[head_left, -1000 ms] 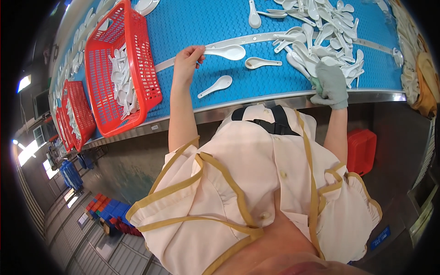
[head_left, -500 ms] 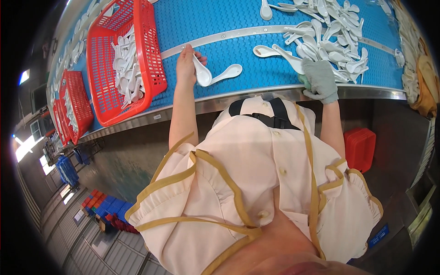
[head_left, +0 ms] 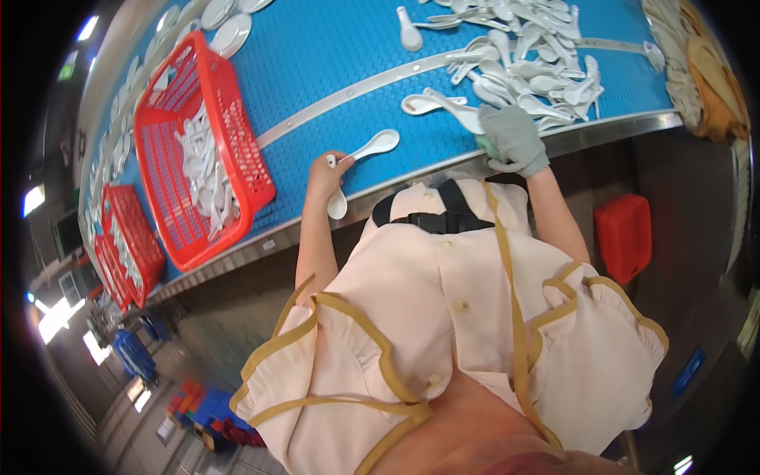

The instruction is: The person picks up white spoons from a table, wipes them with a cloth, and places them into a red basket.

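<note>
My bare left hand point(head_left: 323, 178) is closed on a white soup spoon point(head_left: 338, 207), its bowl hanging below my fingers beside the belt's metal edge. A second white spoon point(head_left: 378, 143) lies slanted just beyond, its handle end meeting my fingertips; whether I grip it too is unclear. My right hand point(head_left: 516, 141), in a grey glove, is curled at the near side of a heap of white spoons point(head_left: 546, 71). Something green shows under its fingers, too covered to name. One spoon's bowl point(head_left: 469, 119) touches or nearly touches the glove, and another spoon point(head_left: 413, 104) lies left of it.
A red plastic basket point(head_left: 257, 186) partly filled with white spoons stands on the blue belt point(head_left: 317, 47) to the left. Farther left is another red basket point(head_left: 146, 229). White plates point(head_left: 231, 36) lie at the far left. A red bin point(head_left: 623, 237) sits below the belt's right side.
My left hand has drawn back toward the belt's edge, and the spoon in it has turned so its bowl points toward me. The view has shifted; my right hand stays at the heap.
</note>
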Motion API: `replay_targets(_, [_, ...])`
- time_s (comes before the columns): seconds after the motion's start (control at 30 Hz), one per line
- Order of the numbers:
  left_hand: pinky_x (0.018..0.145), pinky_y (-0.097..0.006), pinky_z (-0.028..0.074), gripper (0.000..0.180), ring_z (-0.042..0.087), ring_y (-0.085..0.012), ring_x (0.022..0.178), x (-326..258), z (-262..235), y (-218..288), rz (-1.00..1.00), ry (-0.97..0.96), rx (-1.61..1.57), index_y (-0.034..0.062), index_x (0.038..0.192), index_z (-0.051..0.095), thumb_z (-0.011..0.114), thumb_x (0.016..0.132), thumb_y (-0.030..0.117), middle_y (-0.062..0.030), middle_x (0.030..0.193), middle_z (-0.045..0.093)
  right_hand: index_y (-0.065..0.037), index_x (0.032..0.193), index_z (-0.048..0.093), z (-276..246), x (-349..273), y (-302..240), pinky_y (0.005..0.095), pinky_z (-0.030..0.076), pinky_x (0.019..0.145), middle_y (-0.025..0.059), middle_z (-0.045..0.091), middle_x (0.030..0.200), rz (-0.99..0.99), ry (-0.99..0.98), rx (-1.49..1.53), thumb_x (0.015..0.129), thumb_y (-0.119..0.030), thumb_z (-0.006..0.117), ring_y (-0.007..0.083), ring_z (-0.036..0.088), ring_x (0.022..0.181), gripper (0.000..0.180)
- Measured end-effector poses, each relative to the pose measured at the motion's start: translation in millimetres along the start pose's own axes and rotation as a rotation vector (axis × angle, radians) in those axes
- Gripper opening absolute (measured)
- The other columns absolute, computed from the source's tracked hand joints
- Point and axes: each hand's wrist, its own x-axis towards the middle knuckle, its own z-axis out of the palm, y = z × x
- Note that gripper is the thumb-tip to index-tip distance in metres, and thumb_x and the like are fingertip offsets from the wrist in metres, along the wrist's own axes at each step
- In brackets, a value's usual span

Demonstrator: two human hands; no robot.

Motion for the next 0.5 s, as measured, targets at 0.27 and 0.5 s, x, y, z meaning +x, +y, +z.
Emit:
replay_targets(0.27, [0.051, -0.022, 0.038, 0.025, 0.049, -0.0083, 0.06, 13.9, 0.2, 44.9, 0.217, 0.151, -0.515, 0.0062, 0.09, 0.058, 0.059, 0.085, 0.03, -0.0034, 0.078, 0.058, -0.006, 0.08, 0.055, 3.4, -2.3, -6.0, 0.0364, 0.043, 0.055, 0.0098, 0.055, 0.064, 0.096, -0.108, -0.076, 0.067, -0.024, 0.062, 0.0273, 0.056, 0.06, 0.023])
replay_targets(0.5, [0.052, -0.022, 0.04, 0.03, 0.049, -0.0117, 0.057, 39.5, 31.5, 83.2, 0.207, -0.134, -0.863, 0.0039, 0.087, 0.053, 0.056, 0.087, 0.034, -0.0033, 0.067, 0.053, -0.006, 0.076, 0.055, -4.7, 7.8, -21.7, 0.0375, 0.043, 0.051, 0.0104, 0.055, 0.059, 0.181, -0.192, -0.058, 0.069, -0.02, 0.059, 0.027, 0.057, 0.058, 0.016])
